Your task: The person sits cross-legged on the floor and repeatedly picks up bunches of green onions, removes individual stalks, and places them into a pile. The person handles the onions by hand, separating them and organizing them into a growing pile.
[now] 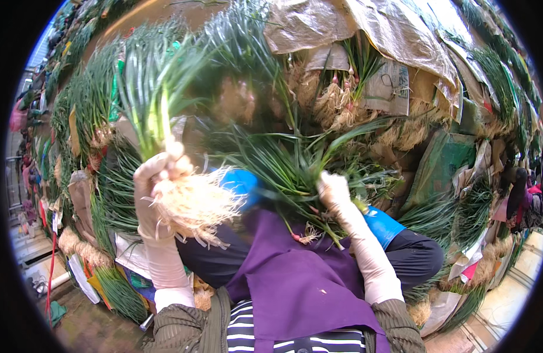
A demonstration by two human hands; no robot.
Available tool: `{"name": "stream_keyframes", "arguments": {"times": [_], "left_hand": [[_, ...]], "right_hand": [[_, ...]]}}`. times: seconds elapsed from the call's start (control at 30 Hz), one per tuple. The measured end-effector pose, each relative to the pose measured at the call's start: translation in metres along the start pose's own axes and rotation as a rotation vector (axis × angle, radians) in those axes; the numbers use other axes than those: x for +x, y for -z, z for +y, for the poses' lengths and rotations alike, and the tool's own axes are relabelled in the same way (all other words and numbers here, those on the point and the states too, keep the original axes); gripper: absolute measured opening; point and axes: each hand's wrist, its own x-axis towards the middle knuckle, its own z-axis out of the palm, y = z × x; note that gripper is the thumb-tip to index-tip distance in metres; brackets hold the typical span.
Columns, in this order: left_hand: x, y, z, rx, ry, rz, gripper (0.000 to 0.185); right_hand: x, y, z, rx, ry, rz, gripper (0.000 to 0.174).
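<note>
My left hand (159,170), in a pale glove, is raised on the left and grips a bunch of green onions (165,106). Their leaves point up, and a thick mass of pale roots (194,207) hangs below the fist. Lower and to the right, my right hand (334,190) is closed on green onion leaves in a loose heap (280,167) across my lap. Some motion blur softens its fingers. A single onion with a reddish bulb (296,237) lies at the near side of the heap, over my purple apron (298,278).
Bundled green onions (240,44) stand in rows ahead and at both sides. Tan sacking (315,26) covers some at the upper right, near a green woven sack (447,163). A red cord (51,273) hangs at the left. Another person (525,198) is at the far right.
</note>
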Motion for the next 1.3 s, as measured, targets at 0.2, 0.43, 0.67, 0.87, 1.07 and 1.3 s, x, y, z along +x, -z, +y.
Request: {"name": "stream_keyframes", "arguments": {"times": [0.2,0.43,0.67,0.87,1.07,1.3], "left_hand": [[-0.018,-0.013,-0.006,0.483,-0.077,-0.147,0.025],[0.031,-0.035,-0.113,0.236,0.262,-0.377,0.024],[0.038,0.039,-0.25,-0.02,0.922,-0.191,0.017],[0.027,0.065,-0.279,0.303,0.865,-0.216,0.025],[0.025,0.06,-0.276,0.438,0.831,-0.212,0.014],[0.025,0.059,-0.289,0.462,0.79,-0.168,0.011]], "right_hand": [[-0.048,0.011,-0.076,-0.259,0.291,-0.189,0.009],[-0.119,0.129,-0.029,-0.157,0.277,-0.248,0.061],[-0.135,0.153,-0.019,0.134,-0.112,0.131,0.024],[-0.081,0.12,-0.03,0.381,-0.072,0.307,0.012],[-0.018,0.099,-0.048,0.636,-0.27,0.248,0.02],[0.016,0.061,-0.064,0.487,-0.308,0.35,0.024]]}}
